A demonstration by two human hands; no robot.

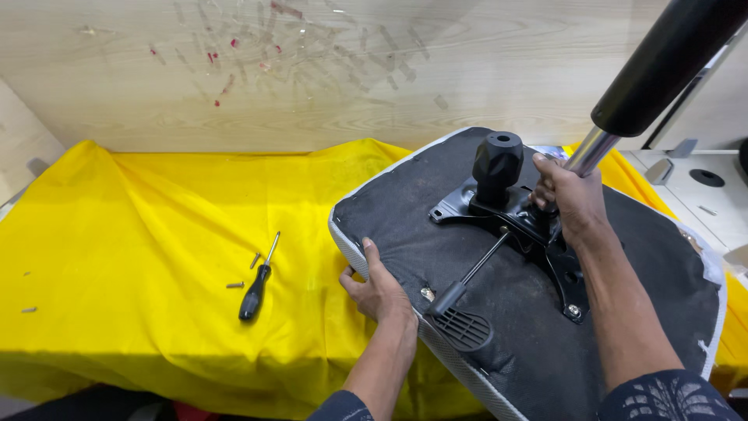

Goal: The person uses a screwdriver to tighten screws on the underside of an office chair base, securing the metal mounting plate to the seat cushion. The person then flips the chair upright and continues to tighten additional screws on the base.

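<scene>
An upturned office chair seat [623, 257] with black underside fabric and grey edging lies on a yellow cloth [156, 234]. A black metal mechanism plate [518, 222] with a round knob [497, 160] and a lever with a paddle handle [463, 327] is bolted to it. My left hand [378, 288] grips the seat's left edge. My right hand [573, 199] is wrapped around the chrome lower end of a gas lift cylinder [662, 62] where it meets the plate; the cylinder slants up to the right.
A black-handled screwdriver [257, 284] and a few loose screws [235, 284] lie on the cloth left of the seat. A wooden panel [312, 70] stands behind. A white surface with metal parts [701, 183] is at right.
</scene>
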